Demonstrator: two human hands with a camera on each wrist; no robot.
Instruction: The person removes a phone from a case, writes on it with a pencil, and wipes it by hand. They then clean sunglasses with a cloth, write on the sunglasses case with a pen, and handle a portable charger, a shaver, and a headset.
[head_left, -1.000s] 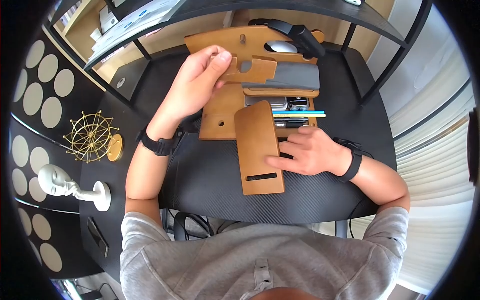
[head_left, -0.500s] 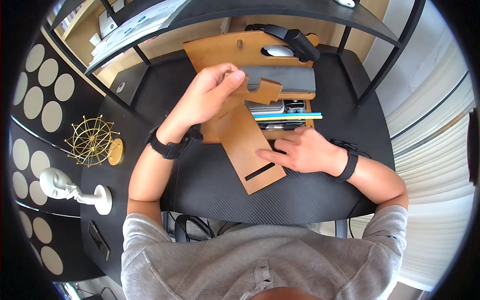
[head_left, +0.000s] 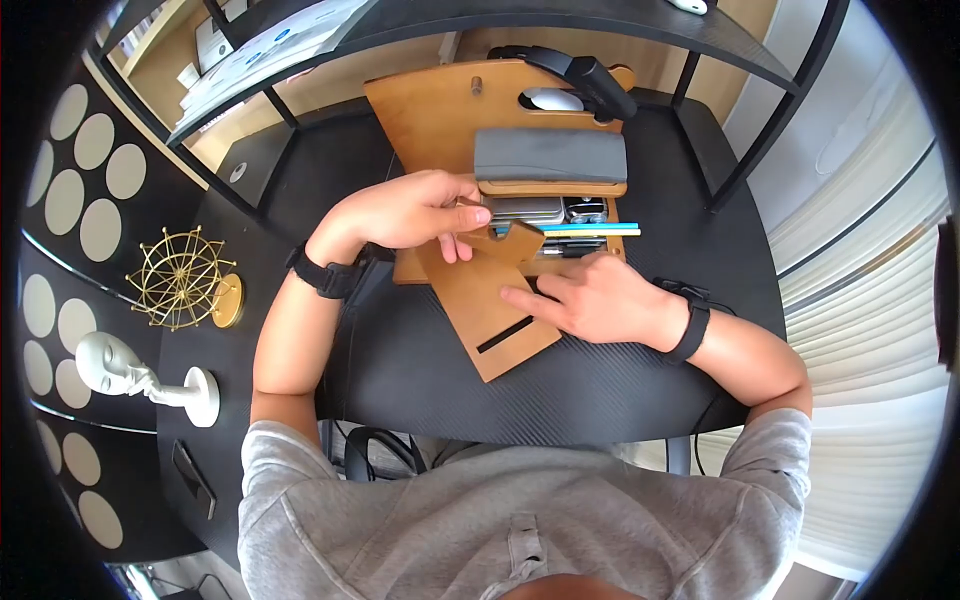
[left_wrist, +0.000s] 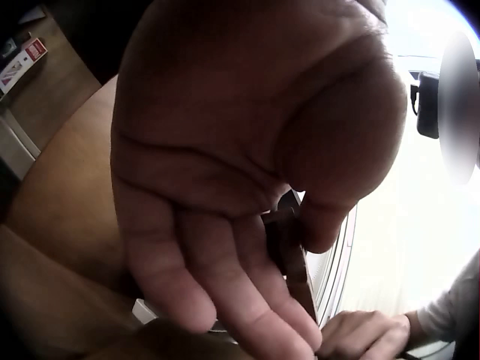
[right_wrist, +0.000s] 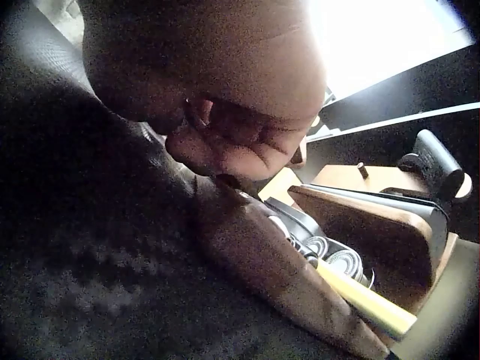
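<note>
My left hand (head_left: 415,210) pinches a small notched wooden piece (head_left: 522,242) between thumb and fingers. In the head view this piece overlaps the upper part of a long wooden panel (head_left: 470,310) with a narrow slot near its lower end. The panel lies slanted, its upper end leaning left and partly hidden behind my left hand. At the panel's right edge, my right hand (head_left: 610,300) grips it, one finger lying across its face. Behind both hands stands a wooden desk organizer (head_left: 430,120); in the right wrist view, its contents show beyond my curled fingers.
The organizer holds a grey case (head_left: 550,158), blue and yellow sticks (head_left: 590,230), a white mouse (head_left: 553,99) and a black device (head_left: 600,85). A black shelf frame (head_left: 780,130) rises around it. At left stand a gold wheel ornament (head_left: 180,278) and a white figurine (head_left: 200,397).
My left hand has come down toward the panel with the notched piece. The panel has turned, its upper end swinging left, while my right hand keeps its grip on the right edge.
</note>
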